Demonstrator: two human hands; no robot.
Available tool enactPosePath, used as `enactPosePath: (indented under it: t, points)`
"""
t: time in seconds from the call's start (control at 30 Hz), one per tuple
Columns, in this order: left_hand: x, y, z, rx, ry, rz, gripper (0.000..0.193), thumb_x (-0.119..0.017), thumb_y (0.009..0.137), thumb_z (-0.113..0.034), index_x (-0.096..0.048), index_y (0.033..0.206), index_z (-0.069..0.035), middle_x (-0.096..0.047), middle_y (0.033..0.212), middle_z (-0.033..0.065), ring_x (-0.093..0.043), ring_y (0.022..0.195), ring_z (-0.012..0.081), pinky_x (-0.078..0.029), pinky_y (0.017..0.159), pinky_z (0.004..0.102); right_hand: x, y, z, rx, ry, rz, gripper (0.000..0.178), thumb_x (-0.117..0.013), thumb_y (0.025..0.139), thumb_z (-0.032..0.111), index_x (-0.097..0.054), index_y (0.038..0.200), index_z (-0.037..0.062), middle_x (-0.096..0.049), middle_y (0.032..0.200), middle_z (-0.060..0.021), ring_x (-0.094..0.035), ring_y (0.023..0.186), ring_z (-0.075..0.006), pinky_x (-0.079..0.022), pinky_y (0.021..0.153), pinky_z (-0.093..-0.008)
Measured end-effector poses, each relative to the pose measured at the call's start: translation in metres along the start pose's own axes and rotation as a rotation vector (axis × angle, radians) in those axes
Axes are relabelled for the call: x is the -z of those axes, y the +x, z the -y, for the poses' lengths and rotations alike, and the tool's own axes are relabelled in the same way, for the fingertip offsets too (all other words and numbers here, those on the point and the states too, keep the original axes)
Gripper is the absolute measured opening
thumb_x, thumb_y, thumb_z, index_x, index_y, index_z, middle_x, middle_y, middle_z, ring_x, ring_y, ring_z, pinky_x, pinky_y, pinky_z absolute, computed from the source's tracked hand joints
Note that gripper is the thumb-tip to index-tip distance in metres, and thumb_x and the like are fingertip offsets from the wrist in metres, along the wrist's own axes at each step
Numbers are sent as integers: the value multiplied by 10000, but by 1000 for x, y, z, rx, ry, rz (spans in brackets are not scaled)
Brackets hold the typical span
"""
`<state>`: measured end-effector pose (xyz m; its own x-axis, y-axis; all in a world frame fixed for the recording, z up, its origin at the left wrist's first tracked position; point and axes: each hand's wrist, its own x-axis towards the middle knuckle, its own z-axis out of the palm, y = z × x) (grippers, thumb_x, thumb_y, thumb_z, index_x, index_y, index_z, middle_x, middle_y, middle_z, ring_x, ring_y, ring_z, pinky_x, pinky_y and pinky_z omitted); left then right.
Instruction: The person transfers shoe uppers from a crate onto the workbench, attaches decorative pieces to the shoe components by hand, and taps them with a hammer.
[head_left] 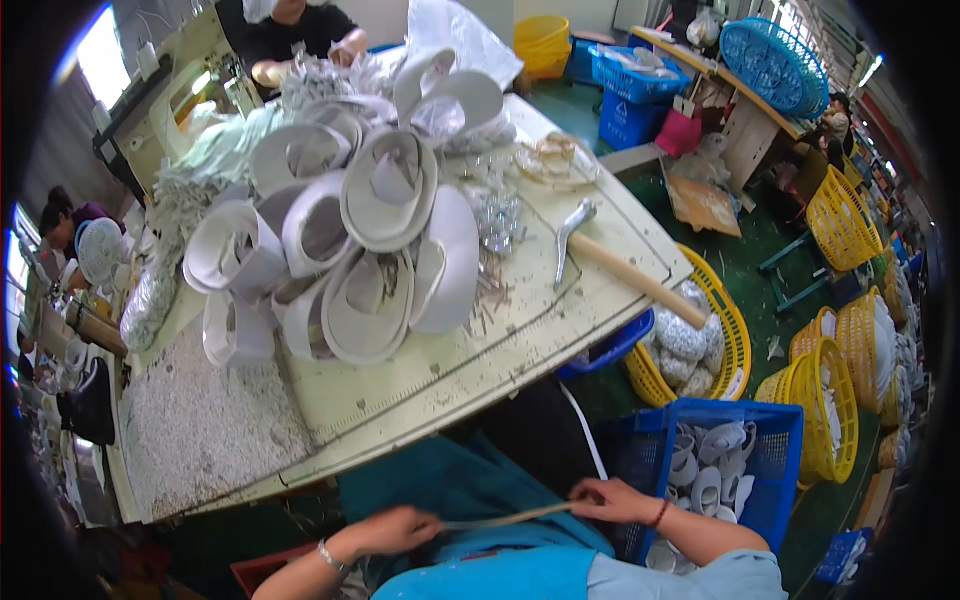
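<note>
Thin strip [530, 514] stretches nearly straight over the teal apron [440, 480]. Left hand [403, 528] and right hand [615, 500] pinch its ends, fingers curled in; forearms [695, 533] slant toward each other.

Round blue basket [772, 68] on wooden bench [748, 145], pink item [679, 134] beside blue bin [626, 122].

At 11 o'clock, the top edge cuts off most of the head of a person in black [322, 24]. The far person [838, 118] at 2 is too tiny to see well. The table [400, 408] hides some of the yellow basket [738, 330] at 3. Near 7, the left hand [405, 528] covers one end of the thin strip [520, 517].
</note>
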<state>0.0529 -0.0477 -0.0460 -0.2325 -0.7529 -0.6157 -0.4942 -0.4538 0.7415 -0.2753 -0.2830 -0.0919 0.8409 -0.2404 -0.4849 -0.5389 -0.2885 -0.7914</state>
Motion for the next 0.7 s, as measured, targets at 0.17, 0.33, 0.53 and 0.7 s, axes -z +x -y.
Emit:
enactPosePath:
  t: [0.17,0.33,0.53,0.7]
  points:
    - [-5,-37,22,40,63,-44,379,-518,970,-359,-631,1164,-53,-685,1006,150,-654,904,268,-502,833,340,39,-9,11,155,-787,-73,256,-635,862,367,-681,886,116,-664,791,-94,-647,735,-272,-490,671,-415]
    - [5,-40,12,192,-38,-141,485,-575,918,-405,-572,1272,-74,-666,1075,156,-647,964,310,-508,851,351,143,58,148,801,-674,-806,74,-696,769,111,-629,794,95,-616,719,-85,-608,660,-271,-462,578,-385]
    - [-1,-50,22,51,567,-437,537,-627,851,-409,-574,1269,-78,-655,1061,158,-645,913,335,-522,823,372,294,200,177,236,-773,-1038,226,-650,815,220,-686,1002,99,-636,1091,-116,-603,1048,-297,-472,914,-406]
    - [-12,-68,-5,67,279,-523,468,-654,851,-257,-575,1264,-51,-665,1028,223,-636,938,367,-510,792,431,327,259,171,-148,-835,-900,240,-634,829,264,-699,1015,126,-634,1158,-106,-590,1087,-291,-439,946,-441]
